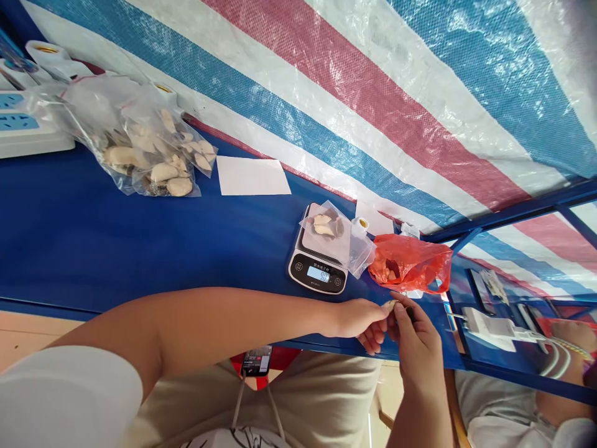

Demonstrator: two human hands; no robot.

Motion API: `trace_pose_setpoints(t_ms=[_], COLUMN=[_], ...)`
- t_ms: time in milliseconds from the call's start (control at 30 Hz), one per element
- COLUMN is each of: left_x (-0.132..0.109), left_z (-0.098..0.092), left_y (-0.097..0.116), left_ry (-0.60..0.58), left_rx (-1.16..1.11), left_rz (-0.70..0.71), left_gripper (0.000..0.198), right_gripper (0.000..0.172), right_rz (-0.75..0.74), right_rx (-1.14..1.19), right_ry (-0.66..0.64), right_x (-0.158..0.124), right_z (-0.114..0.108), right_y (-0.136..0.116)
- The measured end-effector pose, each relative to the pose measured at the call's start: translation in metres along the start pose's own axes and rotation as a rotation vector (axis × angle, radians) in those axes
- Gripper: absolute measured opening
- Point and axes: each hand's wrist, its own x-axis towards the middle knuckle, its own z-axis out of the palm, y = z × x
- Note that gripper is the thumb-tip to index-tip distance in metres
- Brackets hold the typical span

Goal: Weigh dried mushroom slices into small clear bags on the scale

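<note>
My left hand (366, 320) is closed in a pinch on a small pale dried slice (390, 305), held low over the table's front edge. Fingers of my right hand (415, 333) are pressed round the slice's other end, and a small dark object (410, 313) shows between them. Just beyond my hands stands a digital kitchen scale (318, 274) with a lit display. On its plate lies an open clear zip bag (342, 239) with a few pale slices (323, 225) on it. A red plastic bag (413, 261) with some brownish pieces rests to the scale's right.
Clear bags of pale dried slices (153, 155) lie at the back left, near a white power strip (32, 124). A white paper (253, 176) is on the blue table (186, 249). A phone (256, 362) sits at my lap. Another person's arm (566, 348) is at the right.
</note>
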Motion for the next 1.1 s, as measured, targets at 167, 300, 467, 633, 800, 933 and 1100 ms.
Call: trace_pose_setpoints(t_ms=[167, 300, 467, 633, 800, 933, 1100], left_x=[0.000, 0.007, 0.008, 0.004, 0.004, 0.005, 0.004], left_z=[-0.002, -0.007, -0.011, -0.009, -0.009, -0.009, -0.007], left_y=[0.001, -0.006, -0.004, 0.001, 0.002, 0.002, 0.002], left_ry=[0.024, 0.053, 0.063, 0.084, 0.083, 0.086, 0.085], left_rx=[-0.043, -0.113, -0.174, -0.205, -0.221, -0.205, -0.189], left_rz=[-0.010, -0.003, -0.034, -0.074, -0.079, -0.089, -0.062], left_gripper=[0.050, 0.064, 0.065, 0.060, 0.057, 0.057, 0.061], right_gripper=[0.048, 0.051, 0.052, 0.051, 0.054, 0.055, 0.050], right_rz=[0.118, 0.111, 0.044, 0.009, -0.053, -0.095, -0.155], right_rx=[0.079, 0.102, 0.036, -0.041, -0.170, -0.297, -0.476], right_ry=[-0.052, 0.003, 0.179, 0.196, 0.189, 0.197, 0.167], right_x=[-0.002, -0.003, -0.006, -0.002, 0.012, 0.025, 0.033], right_z=[-0.007, -0.008, -0.001, 0.010, 0.020, 0.030, 0.042], right_y=[-0.001, -0.006, -0.018, -0.025, -0.031, -0.034, -0.038])
